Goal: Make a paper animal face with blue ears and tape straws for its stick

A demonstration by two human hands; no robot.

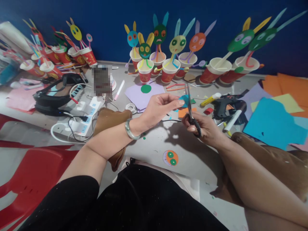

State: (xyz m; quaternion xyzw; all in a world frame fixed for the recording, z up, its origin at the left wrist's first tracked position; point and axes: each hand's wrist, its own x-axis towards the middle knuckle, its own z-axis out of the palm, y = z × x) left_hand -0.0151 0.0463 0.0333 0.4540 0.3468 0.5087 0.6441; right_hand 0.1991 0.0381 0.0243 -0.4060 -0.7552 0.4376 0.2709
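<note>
My left hand (162, 106) pinches a small blue piece of paper (184, 100) between thumb and fingers above the table. Wrapped round the black handles of a pair of scissors (189, 107), my right hand (201, 125) holds the blades upward at the paper's right edge. Whether the blades are cutting into it I cannot tell. Below the hands, near the table's front edge, lies an orange paper face (172, 158) with green eyes and a purple fringe. A green paper disc (146, 89) rests on purple paper sheets (134, 96) beyond my left hand.
Red paper cups (169, 72) with paper-faced figures line the blue wall. Left are a white power strip (90, 115), a black headset (53, 99) and a red chair (40, 170). Blue paper (274, 122), a yellow marker (211, 98) and a black glue-gun-like tool (228, 107) lie right.
</note>
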